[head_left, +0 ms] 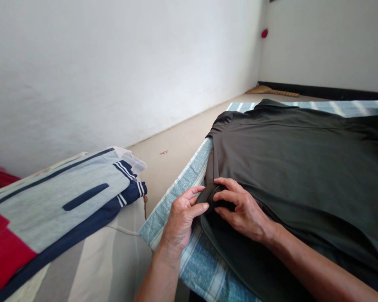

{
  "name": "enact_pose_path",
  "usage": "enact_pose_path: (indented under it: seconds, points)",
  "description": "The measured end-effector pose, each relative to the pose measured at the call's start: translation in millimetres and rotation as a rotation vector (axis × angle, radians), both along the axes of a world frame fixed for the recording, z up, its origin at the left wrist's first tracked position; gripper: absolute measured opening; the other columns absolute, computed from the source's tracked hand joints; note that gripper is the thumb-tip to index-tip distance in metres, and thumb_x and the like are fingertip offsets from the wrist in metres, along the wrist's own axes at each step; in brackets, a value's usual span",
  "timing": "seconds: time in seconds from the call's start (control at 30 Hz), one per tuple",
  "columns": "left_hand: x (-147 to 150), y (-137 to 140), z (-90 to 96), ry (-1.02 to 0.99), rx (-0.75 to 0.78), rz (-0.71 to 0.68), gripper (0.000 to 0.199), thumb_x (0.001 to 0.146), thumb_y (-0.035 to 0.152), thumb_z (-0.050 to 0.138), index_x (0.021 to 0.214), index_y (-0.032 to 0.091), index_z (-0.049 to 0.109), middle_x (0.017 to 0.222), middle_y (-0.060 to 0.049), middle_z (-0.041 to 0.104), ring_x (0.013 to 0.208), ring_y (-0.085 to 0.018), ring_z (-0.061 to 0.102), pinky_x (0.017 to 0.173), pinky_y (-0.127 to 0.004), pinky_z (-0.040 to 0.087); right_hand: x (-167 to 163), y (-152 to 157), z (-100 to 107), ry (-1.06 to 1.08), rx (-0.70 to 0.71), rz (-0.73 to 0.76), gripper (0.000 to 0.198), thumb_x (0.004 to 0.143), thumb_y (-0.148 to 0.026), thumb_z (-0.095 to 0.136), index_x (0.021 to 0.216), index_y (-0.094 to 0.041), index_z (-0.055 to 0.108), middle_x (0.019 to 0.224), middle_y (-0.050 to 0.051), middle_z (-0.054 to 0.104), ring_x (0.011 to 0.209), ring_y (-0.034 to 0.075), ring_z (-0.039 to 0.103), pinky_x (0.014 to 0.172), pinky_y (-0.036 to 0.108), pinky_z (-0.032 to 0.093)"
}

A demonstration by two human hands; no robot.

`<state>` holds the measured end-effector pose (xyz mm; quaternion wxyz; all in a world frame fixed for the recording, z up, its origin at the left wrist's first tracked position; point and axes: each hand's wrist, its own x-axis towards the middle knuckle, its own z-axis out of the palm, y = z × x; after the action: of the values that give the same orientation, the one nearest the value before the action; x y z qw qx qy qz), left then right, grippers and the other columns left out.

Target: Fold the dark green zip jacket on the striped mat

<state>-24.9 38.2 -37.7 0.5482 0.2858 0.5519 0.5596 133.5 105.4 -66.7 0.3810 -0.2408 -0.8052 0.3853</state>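
A dark shirt (296,163) lies spread over a blue-and-white patterned cloth (166,214), its far parts wrinkled. My left hand (181,216) pinches a folded edge of the shirt between thumb and fingers at its near left side. Close beside it, my right hand (242,209) has its fingers closed on the same fold, just to the right. Below both hands the shirt's curved lower edge hangs loosely over the cloth. The fingertips of the right hand are partly hidden in the dark fabric.
To the left, folded grey, navy and red clothes (69,205) lie on a striped cover (94,260). A white wall (113,71) runs behind. A straw-coloured object with a ribbed handle (280,91) lies on the floor by the far corner, and a thin reddish loop (164,152) nearer.
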Motion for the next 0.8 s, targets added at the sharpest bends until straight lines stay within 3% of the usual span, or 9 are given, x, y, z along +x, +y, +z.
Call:
enact_pose_path:
  seconds: [0.17,0.4,0.57,0.8]
  points:
    - [2.2,-0.7,-0.1,0.037,0.049,0.013,0.049,0.065,0.016,0.072,0.112,0.018,0.057,0.083,-0.002,0.070,0.075,-0.017,0.064,0.071,-0.026,0.048,-0.5,0.7,-1.5,0.036,-0.097,0.011,0.022,0.074,-0.013,0.058,0.093,-0.023,0.064,0.127,0.008,0.050,0.118,0.023,0.048,0.099,0.041,0.038]
    - [6.0,-2.7,0.8,0.343,0.114,0.071,0.013,0.064,0.013,0.069,0.076,0.018,0.065,0.068,0.005,0.061,0.063,-0.007,0.050,0.060,-0.016,0.037,-1.2,0.8,0.5,0.045,-0.124,0.012,0.015,0.073,-0.011,0.059,0.082,-0.023,0.062,0.123,0.007,0.053,0.116,0.021,0.049,0.097,0.038,0.039]
    - [7.2,-2.8,2.8,0.425,0.091,0.061,0.011,0.065,0.016,0.070,0.075,0.019,0.066,0.064,0.006,0.056,0.061,-0.007,0.046,0.057,-0.017,0.035,-1.6,1.0,1.5,0.052,-0.129,-0.001,0.009,0.072,-0.012,0.061,0.074,-0.021,0.060,0.122,0.008,0.054,0.115,0.021,0.050,0.095,0.036,0.040]
    - [7.7,-2.8,2.9,0.530,0.053,0.040,0.013,0.065,0.025,0.071,0.076,0.019,0.065,0.059,0.006,0.053,0.056,-0.009,0.043,0.053,-0.019,0.033,-2.4,2.0,-0.6,0.005,-0.103,-0.003,0.010,0.073,-0.013,0.061,0.078,-0.021,0.063,0.125,0.009,0.052,0.118,0.023,0.048,0.097,0.038,0.039]
